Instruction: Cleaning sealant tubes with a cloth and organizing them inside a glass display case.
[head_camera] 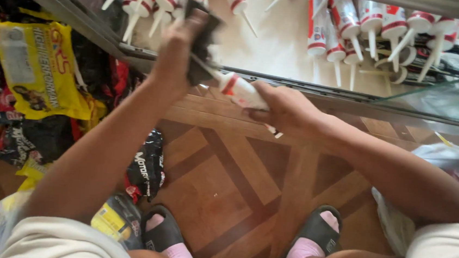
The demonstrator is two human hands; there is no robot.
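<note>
Knees cut off below; the right hand (283, 108) is gripping a white-and-red sealant cartridge (240, 90), while the left hand (178, 48) is clutching a blurred black cloth (203, 42).

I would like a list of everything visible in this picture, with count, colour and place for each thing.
sealant tube: one, white and red, in the right hand
dark cloth: one, black, in the left hand, against the tube's nozzle
shelf tubes: many, white and red, on the pale shelf at top
packets: several, yellow, black, red, heaped at left
wooden floor: brown, below
slippers: two, black, on the feet
left hand: one, raised
right hand: one, centre
</note>
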